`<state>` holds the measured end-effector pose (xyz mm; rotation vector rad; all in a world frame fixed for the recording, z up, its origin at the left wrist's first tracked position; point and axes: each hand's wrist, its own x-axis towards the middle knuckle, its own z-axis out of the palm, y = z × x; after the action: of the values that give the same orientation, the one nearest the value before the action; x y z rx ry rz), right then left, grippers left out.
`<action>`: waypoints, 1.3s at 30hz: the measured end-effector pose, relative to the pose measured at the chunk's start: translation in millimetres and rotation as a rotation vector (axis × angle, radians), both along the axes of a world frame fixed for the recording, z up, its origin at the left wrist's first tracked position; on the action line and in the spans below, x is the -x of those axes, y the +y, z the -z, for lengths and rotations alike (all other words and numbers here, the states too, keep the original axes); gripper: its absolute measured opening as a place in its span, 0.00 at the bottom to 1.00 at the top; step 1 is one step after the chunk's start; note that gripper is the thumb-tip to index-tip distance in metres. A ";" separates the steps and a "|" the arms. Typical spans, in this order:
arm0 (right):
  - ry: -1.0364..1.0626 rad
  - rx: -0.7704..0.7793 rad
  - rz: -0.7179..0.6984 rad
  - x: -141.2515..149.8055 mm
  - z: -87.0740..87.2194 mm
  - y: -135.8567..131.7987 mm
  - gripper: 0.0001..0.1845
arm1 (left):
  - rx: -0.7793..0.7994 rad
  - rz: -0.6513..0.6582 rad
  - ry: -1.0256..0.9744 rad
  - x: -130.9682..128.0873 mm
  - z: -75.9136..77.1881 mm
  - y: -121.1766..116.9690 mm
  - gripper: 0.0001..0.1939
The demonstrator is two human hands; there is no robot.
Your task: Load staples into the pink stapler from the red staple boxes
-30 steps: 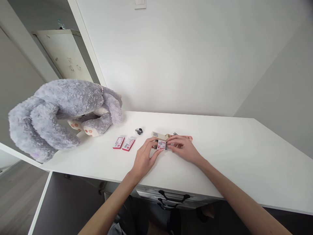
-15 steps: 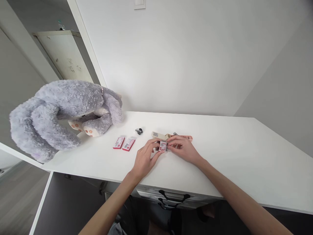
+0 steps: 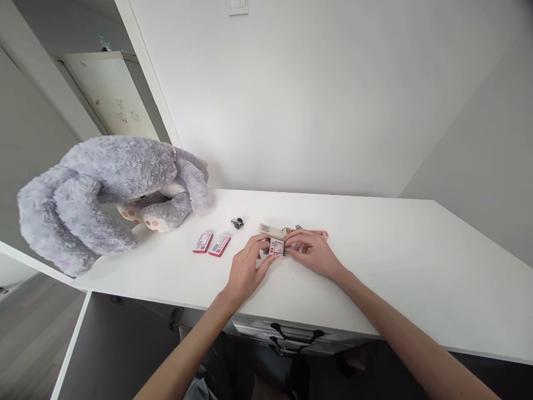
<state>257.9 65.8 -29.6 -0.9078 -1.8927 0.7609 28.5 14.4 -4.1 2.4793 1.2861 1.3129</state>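
A small red-and-white box [image 3: 276,246], its printed label facing up, is between my hands just above the white tabletop. My left hand [image 3: 247,265] is closed on its left side, thumb at the near edge and fingers at the far edge. The fingers of my right hand [image 3: 311,253] are bent in and pinch at the box's right end; what exactly lies between them is too small to tell. Right behind the box lies a long cream piece [image 3: 270,230], with a pink piece [image 3: 321,234] and a bit of metal to its right, partly hidden by my right fingers.
Two similar red-and-white boxes, one on the left [image 3: 203,243] and one beside it [image 3: 219,245], lie left of my hands. Behind them is a small black object [image 3: 237,223]. A grey plush toy [image 3: 120,166] sits at the table's left end. Black-handled drawers [image 3: 296,334] are below the front edge.
The small box has turned slightly and shifted a little to the left between my fingers. Both hands stay in nearly the same place.
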 end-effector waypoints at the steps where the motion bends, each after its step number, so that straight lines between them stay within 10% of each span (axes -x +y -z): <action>1: -0.001 -0.001 -0.006 0.0 -0.7 -0.4 0.09 | 0.003 0.002 -0.005 0.0 0.1 0.0 0.09; 18: -0.082 -0.001 0.048 -1.5 -3.4 -2.2 0.13 | 0.055 -0.053 -0.055 -2.1 2.5 0.9 0.09; 26: -0.019 0.077 0.100 -3.3 -5.9 1.1 0.12 | 0.176 -0.266 -0.304 -1.3 9.2 2.5 0.26; 39: -0.145 -0.003 -0.144 -1.4 -6.9 -4.1 0.10 | 0.100 -0.161 -0.374 -0.1 7.6 2.8 0.22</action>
<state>259.2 61.7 -22.7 -0.8510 -2.1037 0.7962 28.6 17.2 -11.7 1.9743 1.4329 1.6057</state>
